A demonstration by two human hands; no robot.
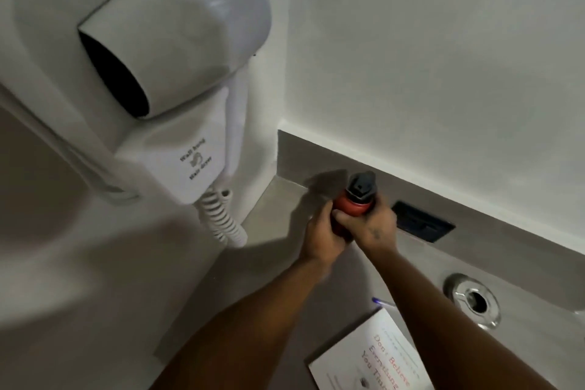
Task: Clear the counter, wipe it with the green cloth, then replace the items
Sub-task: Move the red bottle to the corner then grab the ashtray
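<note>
**Both hands on the red bottle at the back corner**

Grey counter (285,199) runs under white walls, with a wall-hung hair dryer (152,41) up and to the left of the hands and its coiled cord (221,218) dangling just left of them. Both hands meet at the far corner of the surface: the left hand (319,236) wraps the lower body of a red bottle (351,206), and the right hand (376,228) is closed around its other side, fingers curled tight. The bottle stands roughly upright, dark grey cap (362,185) on top; whether its base touches the counter I cannot tell, since the hands cover it.

It looks rigid and smooth-sided, likely light to moderate in weight depending on what is inside, so a firm wrap around the body seems safer than lifting by the cap.

Just right of the right hand sits a dark recessed panel (422,225) in the backsplash. Nearer the person, below the forearms, lie a book (373,355), cut off by the frame edge, and a pen (381,301) mostly hidden by the right arm. A round metal fitting (474,299) lies further right. No green cloth is in view.
</note>
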